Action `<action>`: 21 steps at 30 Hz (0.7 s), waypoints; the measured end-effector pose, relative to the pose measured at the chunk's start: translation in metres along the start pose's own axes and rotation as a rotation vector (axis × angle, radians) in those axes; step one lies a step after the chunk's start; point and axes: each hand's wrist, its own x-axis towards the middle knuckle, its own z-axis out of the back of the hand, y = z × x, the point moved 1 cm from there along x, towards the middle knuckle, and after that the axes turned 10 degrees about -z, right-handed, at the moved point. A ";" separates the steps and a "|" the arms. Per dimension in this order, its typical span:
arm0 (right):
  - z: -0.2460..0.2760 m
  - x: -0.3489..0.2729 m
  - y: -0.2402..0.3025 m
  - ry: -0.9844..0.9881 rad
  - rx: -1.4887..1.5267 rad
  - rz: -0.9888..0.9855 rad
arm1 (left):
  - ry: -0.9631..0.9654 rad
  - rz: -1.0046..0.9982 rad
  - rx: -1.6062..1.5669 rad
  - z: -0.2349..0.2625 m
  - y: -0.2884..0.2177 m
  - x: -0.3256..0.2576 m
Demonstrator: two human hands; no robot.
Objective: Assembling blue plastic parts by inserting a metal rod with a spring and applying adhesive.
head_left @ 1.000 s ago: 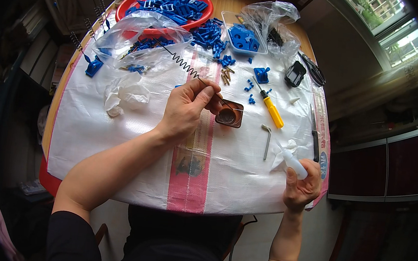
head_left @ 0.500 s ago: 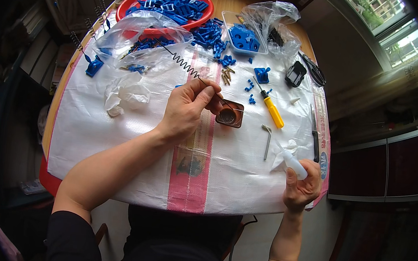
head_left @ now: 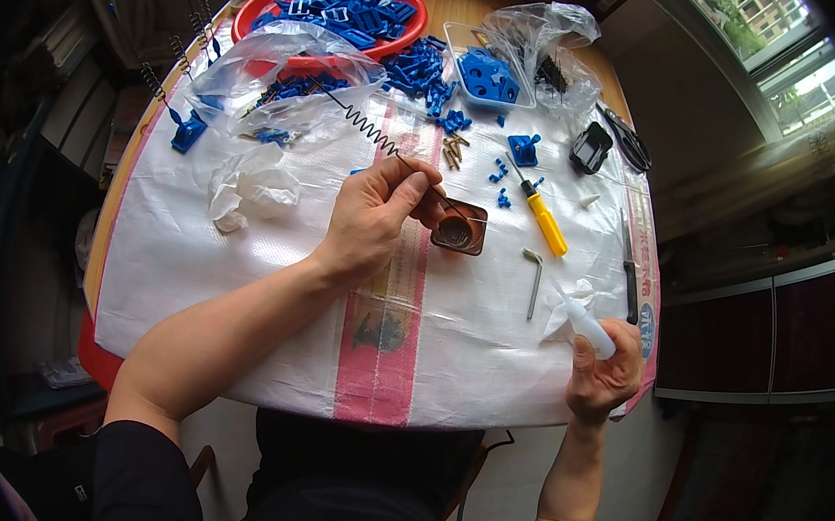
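Observation:
Between the thumb and fingers of my left hand [head_left: 374, 211] is a black coiled spring wire [head_left: 368, 131], its coil pointing up and left and its straight end reaching down right. That end is over a small brown square dish [head_left: 460, 229]; whether it touches the dish I cannot tell. At the right, my right hand [head_left: 608, 371] is closed round a small white squeeze bottle [head_left: 591, 331], tilted with its narrow nozzle up and left. A crumpled white tissue [head_left: 570, 305] lies right behind the bottle. The hex key [head_left: 535, 284] lies between the dish and the bottle.
A yellow-handled screwdriver [head_left: 548, 225], brass pins [head_left: 454, 151] and a blue bracket [head_left: 524, 150] lie beyond the dish. Farther back stand a red basin [head_left: 422, 22] of blue parts and a clear tub [head_left: 531, 99]. A knife [head_left: 631, 281] and scissors [head_left: 630, 145] lie along the right edge.

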 end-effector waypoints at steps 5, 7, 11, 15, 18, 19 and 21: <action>0.000 0.000 -0.001 -0.002 -0.001 0.013 | -0.001 0.003 -0.006 -0.001 -0.002 0.000; 0.000 0.001 0.000 -0.001 -0.001 0.015 | 0.000 0.008 -0.005 -0.001 -0.003 0.000; 0.000 0.000 -0.002 -0.050 0.023 -0.018 | 0.000 0.001 -0.009 -0.001 -0.003 0.000; 0.004 0.000 -0.010 -0.128 0.430 -0.457 | 0.002 0.003 -0.021 0.001 -0.003 -0.001; 0.017 0.011 -0.025 -0.183 0.748 -0.632 | 0.007 0.007 -0.027 -0.003 -0.002 0.000; 0.017 0.014 -0.023 -0.202 0.796 -0.684 | 0.002 0.007 -0.025 -0.003 -0.003 0.000; 0.015 0.018 -0.019 -0.211 0.841 -0.807 | 0.001 0.009 -0.017 -0.001 -0.002 -0.001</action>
